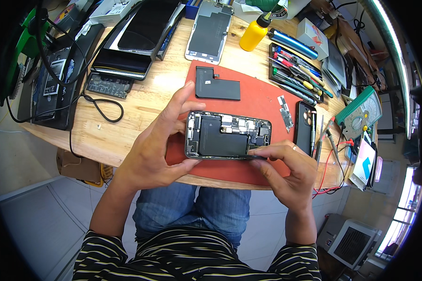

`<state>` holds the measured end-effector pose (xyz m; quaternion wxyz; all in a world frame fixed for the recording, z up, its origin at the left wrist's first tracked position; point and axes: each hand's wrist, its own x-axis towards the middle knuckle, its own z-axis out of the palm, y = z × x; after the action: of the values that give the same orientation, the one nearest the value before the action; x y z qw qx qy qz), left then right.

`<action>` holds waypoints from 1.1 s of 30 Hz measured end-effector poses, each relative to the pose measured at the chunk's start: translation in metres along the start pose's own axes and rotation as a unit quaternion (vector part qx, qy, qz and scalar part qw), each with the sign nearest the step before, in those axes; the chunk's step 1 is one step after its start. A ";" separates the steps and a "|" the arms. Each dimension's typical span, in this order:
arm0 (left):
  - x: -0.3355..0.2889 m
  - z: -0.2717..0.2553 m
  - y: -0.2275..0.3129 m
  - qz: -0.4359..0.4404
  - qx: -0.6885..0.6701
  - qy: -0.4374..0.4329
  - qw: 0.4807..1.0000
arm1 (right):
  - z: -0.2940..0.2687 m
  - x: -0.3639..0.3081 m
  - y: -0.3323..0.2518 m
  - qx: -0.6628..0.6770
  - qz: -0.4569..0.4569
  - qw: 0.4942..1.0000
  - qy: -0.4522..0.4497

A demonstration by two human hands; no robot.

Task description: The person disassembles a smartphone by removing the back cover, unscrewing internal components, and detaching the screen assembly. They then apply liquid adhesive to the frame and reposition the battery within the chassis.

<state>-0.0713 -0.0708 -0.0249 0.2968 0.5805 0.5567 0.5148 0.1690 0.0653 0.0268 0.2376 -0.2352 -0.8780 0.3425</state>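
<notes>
An opened phone [220, 140] lies sideways over the red mat, its inside facing up. A black battery fills its left and middle, with boards and metal shields along the far and right sides. My left hand [147, 147] grips its left end, fingers at the far corner and thumb at the near corner. At the near edge, toward the right, my right hand [290, 171] pinches with thumb and index finger; its fingertips hide what is between them. Beyond the phone, a loose black L-shaped battery [225, 88] rests on the red mat [260, 91]. To the right lies a thin metal shield plate [284, 113].
Right of the mat are a black phone case [304, 129], a screwdriver [313, 133], a tool tray [295, 70] and a green multimeter [361, 112] with leads. Behind stand a yellow bottle [254, 35] and a phone screen [210, 35]. Stacked devices [138, 40] and a black cable [112, 119] occupy the left.
</notes>
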 end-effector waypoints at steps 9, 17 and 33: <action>0.000 -0.001 -0.004 0.009 0.009 -0.003 1.000 | -0.003 0.003 -0.001 0.006 0.021 0.999 -0.043; 0.000 -0.001 -0.003 0.007 0.009 0.000 1.000 | -0.003 0.005 -0.003 0.008 0.009 0.999 -0.049; 0.000 0.000 -0.003 -0.001 -0.018 -0.001 1.000 | -0.002 0.007 -0.001 -0.011 -0.023 0.999 -0.036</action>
<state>-0.0726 -0.0705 -0.0274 0.3083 0.5749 0.5478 0.5238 0.1645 0.0695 0.0301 0.2107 -0.2051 -0.8949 0.3358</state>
